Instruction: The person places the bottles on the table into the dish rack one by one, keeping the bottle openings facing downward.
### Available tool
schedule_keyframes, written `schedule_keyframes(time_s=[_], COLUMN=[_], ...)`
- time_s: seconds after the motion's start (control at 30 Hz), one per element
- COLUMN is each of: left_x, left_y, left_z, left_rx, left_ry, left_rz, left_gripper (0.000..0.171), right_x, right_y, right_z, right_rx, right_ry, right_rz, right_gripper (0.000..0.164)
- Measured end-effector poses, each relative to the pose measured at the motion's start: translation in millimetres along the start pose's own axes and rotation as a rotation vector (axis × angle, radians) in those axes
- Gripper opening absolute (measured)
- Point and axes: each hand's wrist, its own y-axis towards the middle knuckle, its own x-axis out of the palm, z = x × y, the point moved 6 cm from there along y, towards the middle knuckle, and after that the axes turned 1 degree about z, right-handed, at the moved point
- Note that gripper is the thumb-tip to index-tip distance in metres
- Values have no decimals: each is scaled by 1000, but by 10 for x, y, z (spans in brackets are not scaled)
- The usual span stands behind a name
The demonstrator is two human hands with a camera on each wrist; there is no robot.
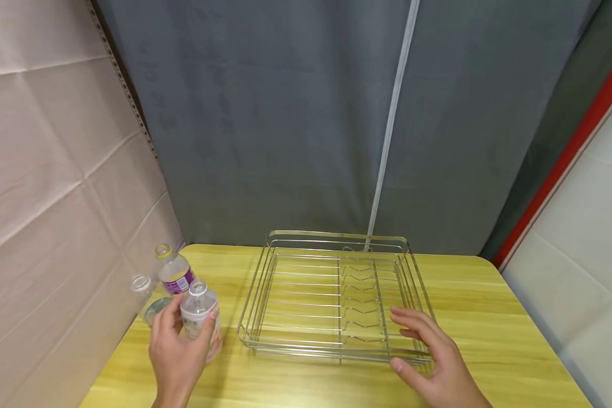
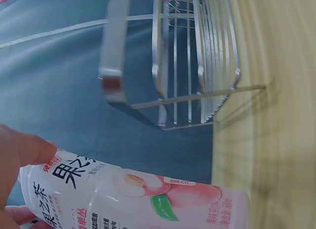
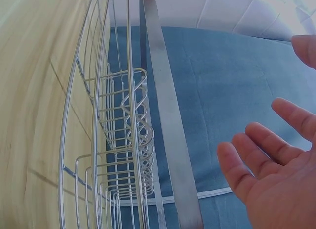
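My left hand (image 1: 177, 352) grips a clear plastic drink bottle (image 1: 199, 309) near its top, thumb on one side and fingers on the other. The bottle has no cap and stands upright. Its pink-and-white label shows peaches and a green leaf in the left wrist view, where the bottle (image 2: 148, 194) lies along the bottom. My right hand (image 1: 436, 357) is at the near right corner of a wire dish rack (image 1: 340, 343), its fingers spread and holding nothing. In the right wrist view the right hand (image 3: 276, 174) is beside the rack's metal rim (image 3: 170, 125).
Behind the left hand stand a bottle with a purple label (image 1: 175, 272) and another clear bottle (image 1: 145, 292), partly hidden. A wooden table (image 1: 296, 385) carries everything. A grey curtain (image 1: 265, 124) hangs behind it, with pale walls left and right.
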Motion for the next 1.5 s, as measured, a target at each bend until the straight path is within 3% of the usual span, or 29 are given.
schedule_keyframes(time_s=[0.13, 0.37, 0.6, 0.93, 1.03, 1.27, 1.5], left_x=[-67, -176, -242, -194, -165, -72, 53], left_y=[-19, -86, -172, -296, -338, -431, -538], left_z=[117, 337, 572, 851, 924, 1104, 1238], left_rx=[15, 36, 77, 111, 166, 422, 471], left_ry=[-33, -29, -41, -101, -142, -230, -237], left_rz=[-3, -44, -80, -223, -244, -287, -383], left_gripper=[72, 75, 75, 75, 76, 79, 75], right_x=[3, 23, 34, 62, 79, 148, 228], right_y=[26, 112, 135, 197, 216, 256, 287], right_z=[-22, -48, -46, -166, -211, -300, -388], right_rx=[-16, -88, -53, -164, -189, -228, -200], right_ry=[40, 211, 317, 495, 517, 539, 546], right_rz=[10, 25, -4, -19, -23, -36, -68], right_gripper=[69, 71, 67, 68, 70, 71, 72])
